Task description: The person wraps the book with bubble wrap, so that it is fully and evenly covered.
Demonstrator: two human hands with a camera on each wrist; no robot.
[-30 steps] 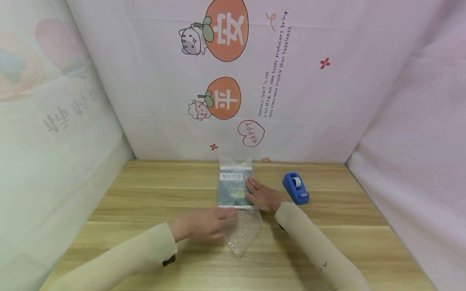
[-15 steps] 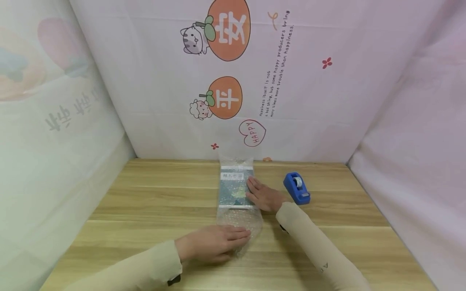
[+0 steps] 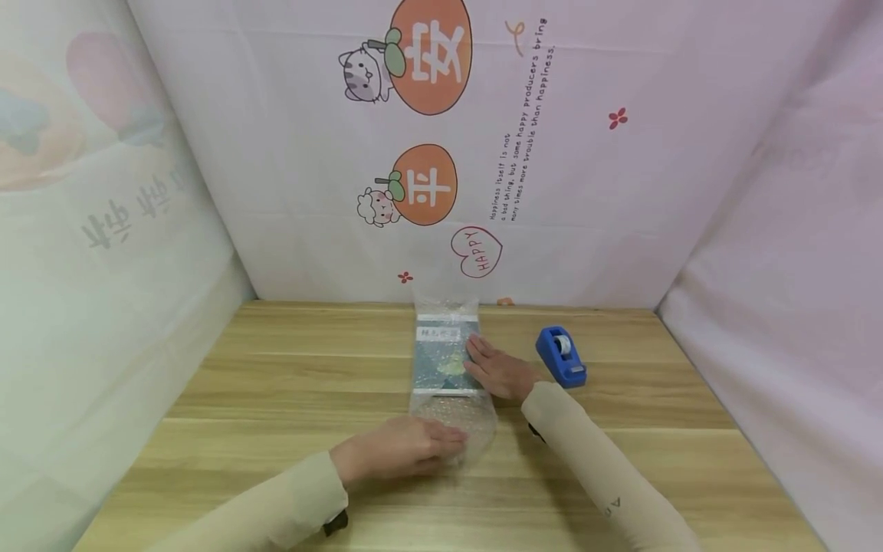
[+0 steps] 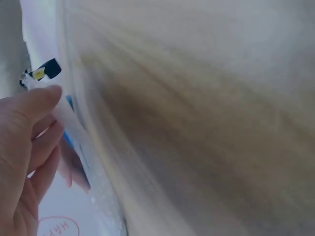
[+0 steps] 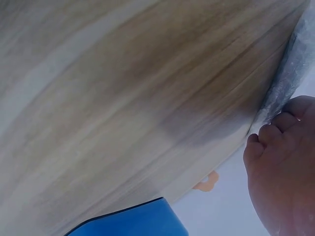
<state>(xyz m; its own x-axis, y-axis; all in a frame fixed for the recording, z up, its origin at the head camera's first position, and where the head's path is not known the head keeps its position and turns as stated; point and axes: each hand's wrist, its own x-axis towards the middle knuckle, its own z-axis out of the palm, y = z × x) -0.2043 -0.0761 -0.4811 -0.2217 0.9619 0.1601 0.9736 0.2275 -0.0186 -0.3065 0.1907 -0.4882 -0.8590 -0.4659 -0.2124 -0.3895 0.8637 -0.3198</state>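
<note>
Flat blue-green item (image 3: 441, 364) with white bands and a printed label, it lies flat on the wooden tabletop (image 3: 290, 376), toward the far edge and near the middle from side to side. The right hand (image 3: 502, 372) is laid over its right side with the fingers extended and close together, touching the wrap above the cover; it presses rather than grasps. In the right wrist view the fingertips meet the edge of the wrapped bundle, and the hand is not clenched. The left hand (image 3: 402, 446) rests on the loose near end of the wrap, palm side toward the table, fingers relaxed and mostly extended side by side, clasping nothing firmly. From the left wrist view the thumb stands apart from the fingers, its tip against the wrap; the fingers bend a little.

Clear bubble wrap (image 3: 461, 412) encloses the item, which shows through it. A length of the wrap runs on past the item toward the person, and a shorter end reaches beyond its far side. To the right of the right hand, apart from the bundle, stands a blue tape dispenser (image 3: 554, 360) with a pale roll of tape (image 3: 562, 345) seated in it. Behind the table hangs a white printed backdrop (image 3: 586, 199), and light sleeves (image 3: 262, 498) cover both forearms.
</note>
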